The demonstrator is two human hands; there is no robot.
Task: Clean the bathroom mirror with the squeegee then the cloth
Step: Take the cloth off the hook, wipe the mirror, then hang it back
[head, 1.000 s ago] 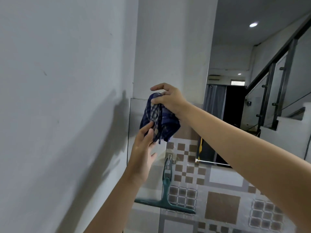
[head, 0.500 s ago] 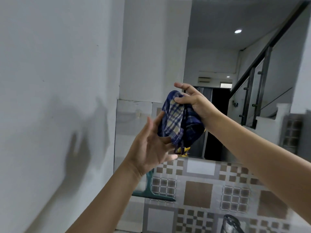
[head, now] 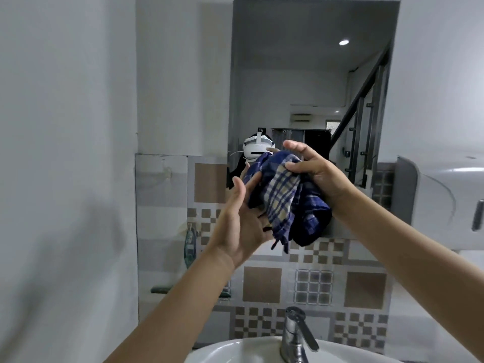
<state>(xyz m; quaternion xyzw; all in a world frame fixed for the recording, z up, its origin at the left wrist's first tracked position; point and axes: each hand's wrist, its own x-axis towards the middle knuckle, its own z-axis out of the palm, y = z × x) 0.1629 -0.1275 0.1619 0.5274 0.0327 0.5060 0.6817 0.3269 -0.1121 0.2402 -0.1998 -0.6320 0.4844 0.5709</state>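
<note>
A blue and cream checked cloth [head: 285, 197] is bunched up in front of the lower part of the tall wall mirror [head: 309, 82]. My right hand [head: 314, 174] grips the cloth's top from the right. My left hand [head: 241, 221] is under its left side, palm turned up, fingers spread and touching the fabric. The green squeegee [head: 190, 244] hangs on the tiled wall to the lower left, its blade partly hidden behind my left forearm.
A white basin [head: 235, 352] with a chrome tap [head: 296, 334] sits directly below my arms. A white dispenser [head: 442, 203] is mounted on the wall at the right. A plain white wall runs along the left.
The view has swung right, bringing the mirror, basin and tap into sight. Both hands with the cloth now sit in front of the mirror; my left hand has slid under the cloth.
</note>
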